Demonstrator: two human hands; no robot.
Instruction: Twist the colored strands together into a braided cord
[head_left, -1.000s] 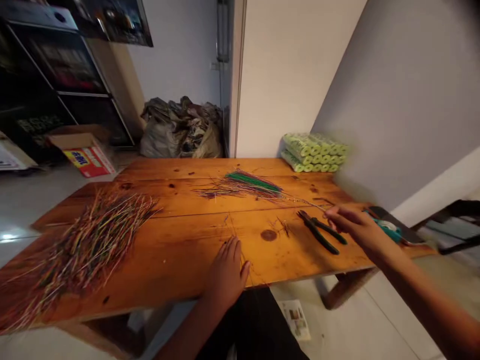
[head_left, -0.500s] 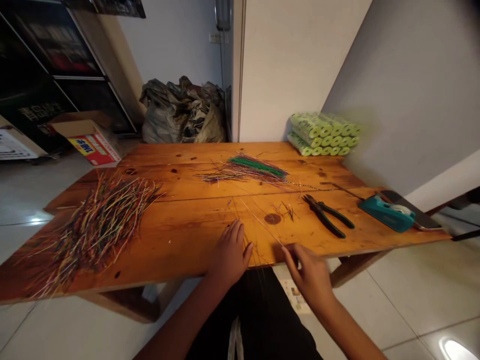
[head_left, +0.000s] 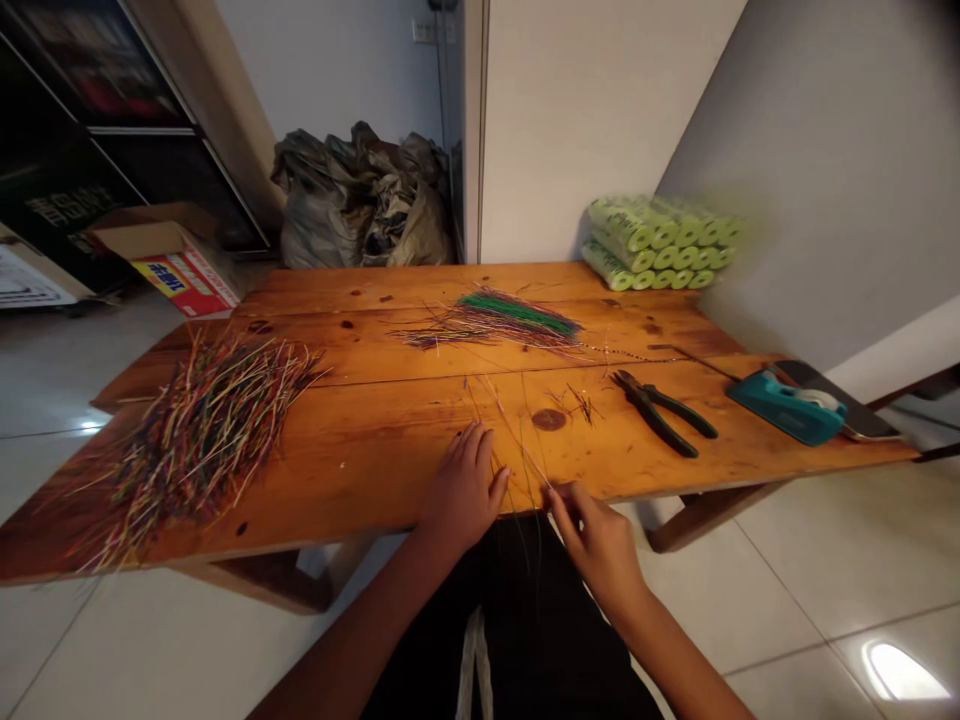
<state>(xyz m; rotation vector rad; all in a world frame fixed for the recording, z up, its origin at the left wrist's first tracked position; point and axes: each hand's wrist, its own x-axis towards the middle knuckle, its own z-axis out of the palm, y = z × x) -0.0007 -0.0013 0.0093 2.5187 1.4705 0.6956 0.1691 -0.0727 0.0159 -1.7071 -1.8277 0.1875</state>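
My left hand [head_left: 463, 488] lies flat near the table's front edge, fingers stretched forward and thumb out to the side. A few thin loose wires [head_left: 529, 500] lie beside its thumb and hang over the edge above my lap. My right hand [head_left: 600, 548], just right of them at the edge, pinches the near end of a thin pale wire [head_left: 523, 450] between thumb and fingertips. That wire slants away across the wood to the upper left. Short dark wire bits [head_left: 583, 403] lie ahead, close to pliers [head_left: 660, 412] with dark handles.
On the wooden table [head_left: 375, 440], a big heap of coloured wires [head_left: 214, 425] covers the left. A bundle with green wires [head_left: 517, 312] lies at the back. A teal tape dispenser [head_left: 787, 405] and a dark flat device [head_left: 840, 398] sit right; green-wrapped rolls [head_left: 660, 243] are stacked behind.
My right hand has moved a little left, toward my left hand, still pinching the wire. The left hand stays flat in place. The whole view has shifted slightly.
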